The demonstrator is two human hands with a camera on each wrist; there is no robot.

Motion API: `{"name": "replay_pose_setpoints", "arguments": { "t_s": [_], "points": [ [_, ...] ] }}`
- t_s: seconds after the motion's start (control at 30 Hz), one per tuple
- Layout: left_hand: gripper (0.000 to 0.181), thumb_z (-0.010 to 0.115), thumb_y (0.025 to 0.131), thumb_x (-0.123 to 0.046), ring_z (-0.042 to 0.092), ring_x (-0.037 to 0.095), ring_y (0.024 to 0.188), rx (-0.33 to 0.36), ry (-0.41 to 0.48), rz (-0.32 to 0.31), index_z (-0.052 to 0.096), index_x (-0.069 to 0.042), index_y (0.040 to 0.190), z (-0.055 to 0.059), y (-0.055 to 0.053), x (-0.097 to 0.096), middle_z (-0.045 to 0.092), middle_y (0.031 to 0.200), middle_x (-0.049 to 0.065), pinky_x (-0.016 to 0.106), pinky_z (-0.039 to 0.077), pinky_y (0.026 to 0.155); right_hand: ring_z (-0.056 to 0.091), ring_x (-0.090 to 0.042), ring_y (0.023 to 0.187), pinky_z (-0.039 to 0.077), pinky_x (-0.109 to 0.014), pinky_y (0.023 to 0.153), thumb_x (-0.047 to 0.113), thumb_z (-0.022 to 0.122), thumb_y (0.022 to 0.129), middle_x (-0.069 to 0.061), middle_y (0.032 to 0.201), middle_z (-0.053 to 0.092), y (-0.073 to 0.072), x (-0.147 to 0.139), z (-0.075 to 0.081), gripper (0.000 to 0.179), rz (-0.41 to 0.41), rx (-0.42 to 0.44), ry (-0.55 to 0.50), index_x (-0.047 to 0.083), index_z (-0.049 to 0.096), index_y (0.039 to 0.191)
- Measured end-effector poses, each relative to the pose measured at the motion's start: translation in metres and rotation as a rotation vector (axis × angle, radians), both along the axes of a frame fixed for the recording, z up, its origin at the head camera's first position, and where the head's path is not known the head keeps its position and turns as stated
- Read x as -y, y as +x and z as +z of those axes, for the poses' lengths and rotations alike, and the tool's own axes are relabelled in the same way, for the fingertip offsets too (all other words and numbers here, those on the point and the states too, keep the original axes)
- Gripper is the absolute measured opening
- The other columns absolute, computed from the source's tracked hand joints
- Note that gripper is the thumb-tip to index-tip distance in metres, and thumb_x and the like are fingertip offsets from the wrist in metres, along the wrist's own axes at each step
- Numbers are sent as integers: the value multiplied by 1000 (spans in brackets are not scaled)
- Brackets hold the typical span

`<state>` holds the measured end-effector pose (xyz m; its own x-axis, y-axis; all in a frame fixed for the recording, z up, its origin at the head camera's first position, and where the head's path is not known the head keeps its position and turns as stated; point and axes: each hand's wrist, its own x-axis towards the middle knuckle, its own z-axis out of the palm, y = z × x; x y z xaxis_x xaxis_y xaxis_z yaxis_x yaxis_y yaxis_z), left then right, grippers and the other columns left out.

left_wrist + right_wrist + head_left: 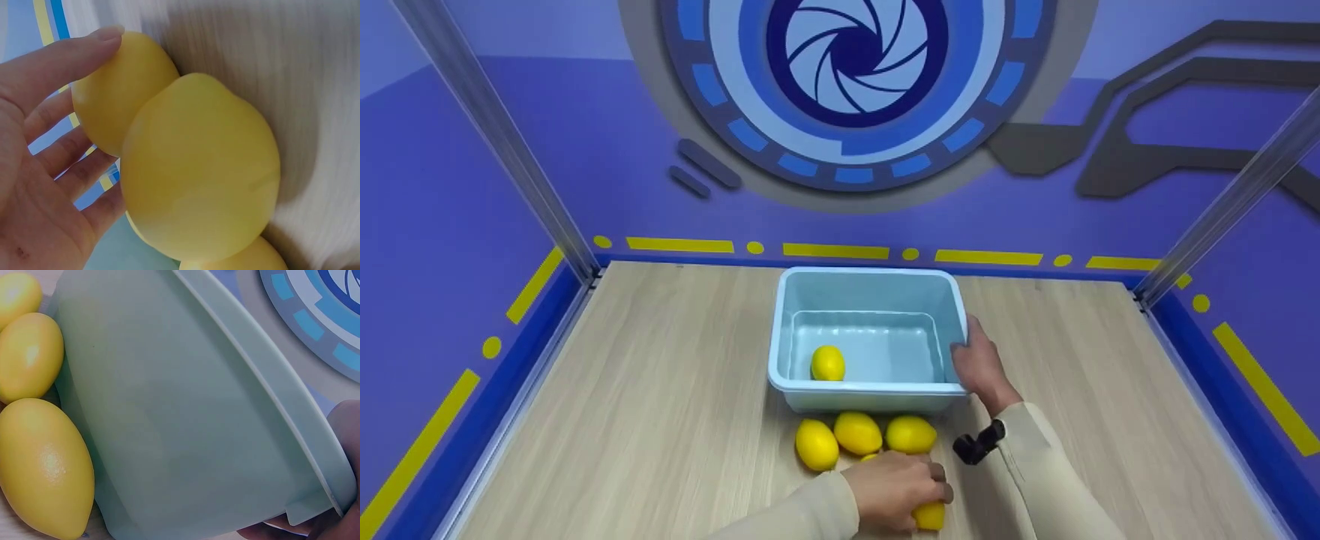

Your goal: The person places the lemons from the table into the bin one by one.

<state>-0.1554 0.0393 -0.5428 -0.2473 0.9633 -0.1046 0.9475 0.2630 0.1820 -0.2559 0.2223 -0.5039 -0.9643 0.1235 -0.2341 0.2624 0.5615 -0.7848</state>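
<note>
Left hand [896, 487], at the bottom centre of the head frame, is grasping a lemon [930, 515] with its fingers curling over it, while three loose lemons [857, 433] are lying just above on the desk [660, 420]. At the centre, the right hand [986, 367] is gripping the right side of the light-blue tub [870, 388]. We are judging the grasped lemon light, firm and hard to damage, yet smooth enough to be risking a slip under a fingertip pinch; we are advising a hold around its widest part, thumb opposing fingers.

Comparing views, we are finding the thumb [84, 53] lying against this lemon only in the left wrist view. Right wrist view is exposing a tab [306, 512] under the rim, whereas only the head view is revealing the inside lemon [828, 363], resting in the tub.
</note>
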Motion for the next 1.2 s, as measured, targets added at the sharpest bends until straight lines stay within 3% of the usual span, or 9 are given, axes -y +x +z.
{"name": "replay_pose_setpoints", "arguments": {
  "t_s": [0.33, 0.6, 0.93, 1.2],
  "points": [
    [49, 79, 78, -29, 54, 1, 93, -4, -8, 4, 61, -29, 123, -3, 0, 0, 62, 115, -12, 11, 47, 81, 25, -37, 146, 17, -55, 120, 3, 32, 96, -20, 159, 22, -1, -1, 0, 62, 3, 5, -9, 9, 12, 155],
    [45, 78, 79, -29, 53, 2, 88, 22, -18, -9, 62, -28, 121, -7, 0, -1, 62, 114, -11, 12, 45, 71, 26, -36, 145, 17, -55, 120, 3, 32, 96, -19, 159, 23, -2, -1, 1, 62, 0, 14, -8, 9, 12, 155],
    [45, 78, 77, -26, 55, 3, 89, -21, 0, -19, 62, -27, 120, -7, 2, -1, 62, 111, -10, 12, 46, 71, 26, -36, 146, 17, -53, 120, 4, 33, 96, -20, 158, 24, -2, -1, -1, 61, 4, -3, 6, 8, 13, 154],
    [45, 78, 77, -26, 54, 3, 88, -13, -3, -18, 62, -27, 119, -7, 1, -2, 62, 110, -10, 12, 45, 70, 23, -35, 147, 16, -54, 120, 4, 31, 97, -18, 160, 21, -3, 0, 0, 62, -1, 25, -14, 11, 11, 155]
  ]
}}
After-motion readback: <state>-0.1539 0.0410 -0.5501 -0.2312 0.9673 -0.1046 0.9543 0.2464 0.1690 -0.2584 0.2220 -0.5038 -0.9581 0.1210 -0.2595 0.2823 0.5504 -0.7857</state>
